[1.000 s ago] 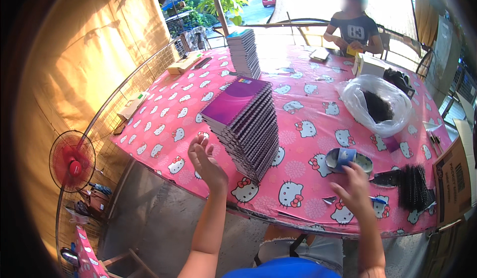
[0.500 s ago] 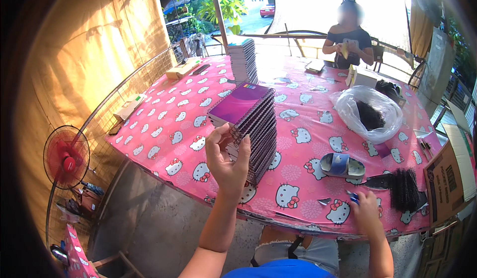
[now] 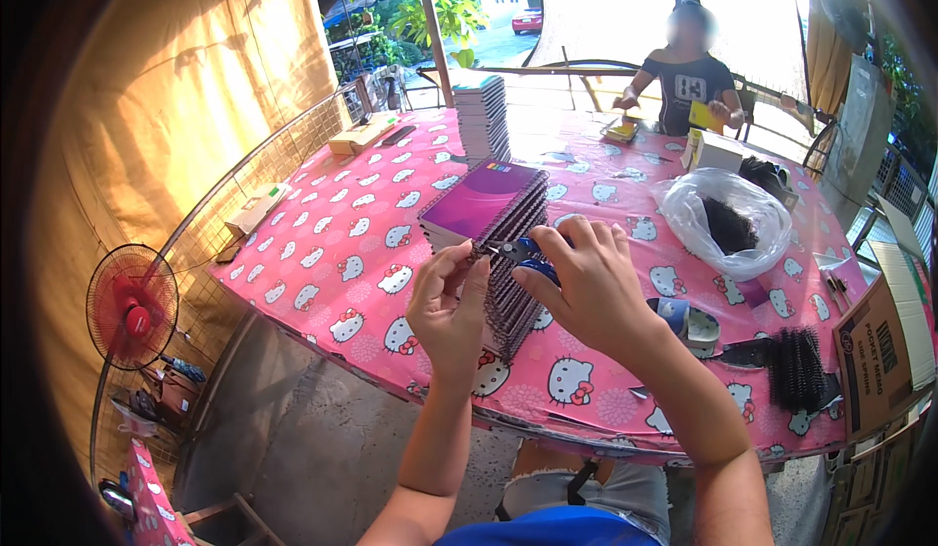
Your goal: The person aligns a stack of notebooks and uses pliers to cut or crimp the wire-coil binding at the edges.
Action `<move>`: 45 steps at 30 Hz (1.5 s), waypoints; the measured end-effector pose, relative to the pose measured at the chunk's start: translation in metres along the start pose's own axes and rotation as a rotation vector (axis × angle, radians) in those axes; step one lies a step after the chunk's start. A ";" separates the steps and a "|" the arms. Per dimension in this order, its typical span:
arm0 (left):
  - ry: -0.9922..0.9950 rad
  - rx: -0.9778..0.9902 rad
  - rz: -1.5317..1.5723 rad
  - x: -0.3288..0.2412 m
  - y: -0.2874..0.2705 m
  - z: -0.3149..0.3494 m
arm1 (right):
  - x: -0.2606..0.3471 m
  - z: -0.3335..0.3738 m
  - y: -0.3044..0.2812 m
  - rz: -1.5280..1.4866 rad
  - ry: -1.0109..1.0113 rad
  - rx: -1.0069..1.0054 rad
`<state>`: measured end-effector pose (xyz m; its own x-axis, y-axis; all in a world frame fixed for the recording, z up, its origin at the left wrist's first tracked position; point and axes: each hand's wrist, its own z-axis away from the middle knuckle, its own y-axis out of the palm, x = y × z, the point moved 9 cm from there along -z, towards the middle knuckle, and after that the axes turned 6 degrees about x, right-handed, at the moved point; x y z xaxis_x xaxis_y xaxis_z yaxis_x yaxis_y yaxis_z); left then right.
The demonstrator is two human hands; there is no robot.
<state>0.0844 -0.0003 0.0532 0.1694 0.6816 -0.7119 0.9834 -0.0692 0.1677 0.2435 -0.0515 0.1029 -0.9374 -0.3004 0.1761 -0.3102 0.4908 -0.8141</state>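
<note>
A tall stack of spiral-bound notebooks with a purple top cover [image 3: 486,197] stands on the table in front of me. My left hand [image 3: 447,297] is closed at the near corner of the top notebook, thumb and fingers pinching around the end of its black spiral. My right hand [image 3: 591,277] grips small pliers with blue handles [image 3: 536,259]. Their narrow metal jaws reach the same corner, beside my left fingertips. My fingers partly hide the spiral's end, so whether the jaws are on the wire is hard to see.
The table has a pink patterned cover [image 3: 352,268]. Another notebook stack [image 3: 482,121] stands behind. To the right are a slide sandal [image 3: 696,331], black spiral coils [image 3: 796,370], a plastic bag [image 3: 674,199] and a carton [image 3: 884,351]. A person [image 3: 692,82] sits across; a red fan [image 3: 135,319] stands left.
My right hand has lifted the pliers from the table's near right and brought them up and left to the notebook's corner. My left hand has stayed near that corner.
</note>
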 end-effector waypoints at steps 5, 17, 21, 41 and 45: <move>-0.057 -0.026 0.089 0.005 0.000 0.002 | 0.000 0.000 0.002 0.075 -0.006 0.003; -0.045 -0.051 0.051 0.007 -0.001 0.003 | -0.015 -0.015 0.001 0.016 -0.028 0.014; -0.051 -0.065 0.029 0.007 -0.002 0.004 | -0.020 -0.022 0.011 -0.007 0.020 0.134; -0.156 -0.168 0.238 0.018 -0.009 0.002 | -0.030 -0.006 0.035 -0.105 0.212 0.394; -0.390 -0.377 0.698 0.038 -0.021 0.007 | -0.029 0.002 0.017 -0.050 0.123 0.073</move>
<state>0.0708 0.0218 0.0177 0.8010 0.2719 -0.5333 0.5720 -0.0848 0.8159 0.2654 -0.0360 0.0826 -0.9349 -0.2186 0.2797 -0.3486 0.4160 -0.8399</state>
